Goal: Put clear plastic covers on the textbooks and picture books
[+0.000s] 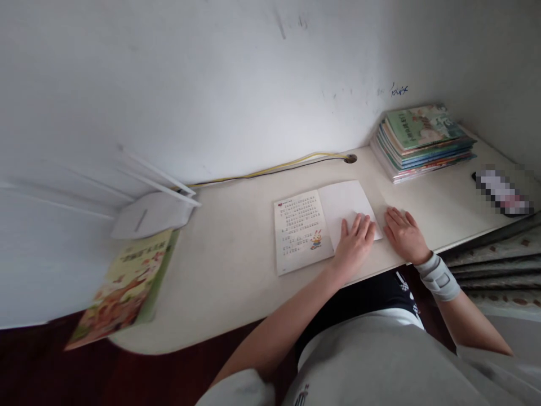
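An open book (298,237) lies on the white desk (224,248), its left page printed with text and a small rabbit picture, its right page blank. Flat on the lower part of that blank page rests my left hand (355,242), fingers stretched out and holding nothing. My right hand (406,234) lies palm down on the desk just right of the book, apart from it, its fingers extended. A grey wrist wrap (439,277) goes around my right wrist.
A stack of books (425,141) stands at the back right, near a phone (502,190) with a blurred screen. To the left, a white router (154,214) with antennas sits by picture books (127,282). Cables (270,169) run along the wall into a desk hole (350,159).
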Tool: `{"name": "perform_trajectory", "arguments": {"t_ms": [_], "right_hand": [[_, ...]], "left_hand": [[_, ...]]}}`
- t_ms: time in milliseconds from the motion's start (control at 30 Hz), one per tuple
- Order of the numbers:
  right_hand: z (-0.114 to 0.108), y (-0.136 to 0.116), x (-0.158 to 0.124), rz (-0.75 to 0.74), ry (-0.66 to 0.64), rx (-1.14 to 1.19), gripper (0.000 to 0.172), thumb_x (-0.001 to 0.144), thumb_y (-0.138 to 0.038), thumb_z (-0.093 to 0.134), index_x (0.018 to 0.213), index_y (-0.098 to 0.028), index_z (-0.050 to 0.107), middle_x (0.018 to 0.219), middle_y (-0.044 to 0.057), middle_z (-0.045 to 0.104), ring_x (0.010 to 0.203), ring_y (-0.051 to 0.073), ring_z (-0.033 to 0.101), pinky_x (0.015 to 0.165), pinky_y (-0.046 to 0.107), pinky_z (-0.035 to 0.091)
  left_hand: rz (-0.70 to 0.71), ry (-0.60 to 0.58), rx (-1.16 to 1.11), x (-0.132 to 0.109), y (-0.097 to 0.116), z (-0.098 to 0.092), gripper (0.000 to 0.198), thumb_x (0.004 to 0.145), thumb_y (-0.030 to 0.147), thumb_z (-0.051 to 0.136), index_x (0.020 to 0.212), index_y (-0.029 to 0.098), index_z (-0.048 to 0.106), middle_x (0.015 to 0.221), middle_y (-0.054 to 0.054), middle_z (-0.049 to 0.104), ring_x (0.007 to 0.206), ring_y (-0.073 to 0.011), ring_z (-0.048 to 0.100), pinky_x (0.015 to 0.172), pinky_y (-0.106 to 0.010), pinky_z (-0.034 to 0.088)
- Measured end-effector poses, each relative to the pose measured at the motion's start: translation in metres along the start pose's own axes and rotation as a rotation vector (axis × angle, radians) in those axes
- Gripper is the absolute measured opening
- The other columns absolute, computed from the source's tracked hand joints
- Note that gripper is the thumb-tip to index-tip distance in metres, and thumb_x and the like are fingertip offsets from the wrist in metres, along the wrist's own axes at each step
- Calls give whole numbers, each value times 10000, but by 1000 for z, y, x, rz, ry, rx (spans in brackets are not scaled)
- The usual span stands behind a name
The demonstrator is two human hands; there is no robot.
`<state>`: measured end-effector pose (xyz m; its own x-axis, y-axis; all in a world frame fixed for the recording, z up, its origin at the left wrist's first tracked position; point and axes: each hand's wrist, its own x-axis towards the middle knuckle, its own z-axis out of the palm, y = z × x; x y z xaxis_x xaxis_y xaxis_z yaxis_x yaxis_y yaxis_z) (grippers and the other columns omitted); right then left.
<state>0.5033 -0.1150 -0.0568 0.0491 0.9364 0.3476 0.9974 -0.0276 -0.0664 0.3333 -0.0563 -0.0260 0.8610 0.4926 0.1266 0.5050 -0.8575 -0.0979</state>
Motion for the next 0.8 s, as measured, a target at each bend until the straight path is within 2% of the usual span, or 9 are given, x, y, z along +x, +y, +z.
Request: {"name": "perform_trajectory", "arguments": {"t_ms": [133,367,667,800], "right_hand": [[-1,0,0,5,-9,-1,401,943,-279,331,1253,-114,524,1335,143,511,1249,233,452,1027,429,314],[-2,-1,1,7,-31,-5,400,941,-292,337,1261,-143,527,1349,131,499,1262,235,435,1033,439,309],[-3,-1,1,14,-47,0,408,947,-300,322,1254,-125,525,1352,150,490,1264,241,430,1034,434,304],[-2,-4,3,30,-17,29,450,928,-395,371,1250,-120,523,1324,176,511,1243,262,445,1026,450,303]], "left_hand": [[-26,27,3,1,4,-2,421,913,138,312,1301,130,475,1424,-140,408,1330,-314,334,1022,-585,339],[-110,21,68,-6,-1,-8,415,893,112,330,1251,105,539,1417,-146,411,1319,-373,326,1014,-625,321],[-109,-31,12,0,9,-4,442,903,129,304,1307,131,484,1437,-135,383,1328,-364,316,1012,-621,328],[-117,-48,-11,0,12,-3,448,905,138,295,1318,147,468,1444,-129,375,1333,-357,311,1005,-615,335]]}}
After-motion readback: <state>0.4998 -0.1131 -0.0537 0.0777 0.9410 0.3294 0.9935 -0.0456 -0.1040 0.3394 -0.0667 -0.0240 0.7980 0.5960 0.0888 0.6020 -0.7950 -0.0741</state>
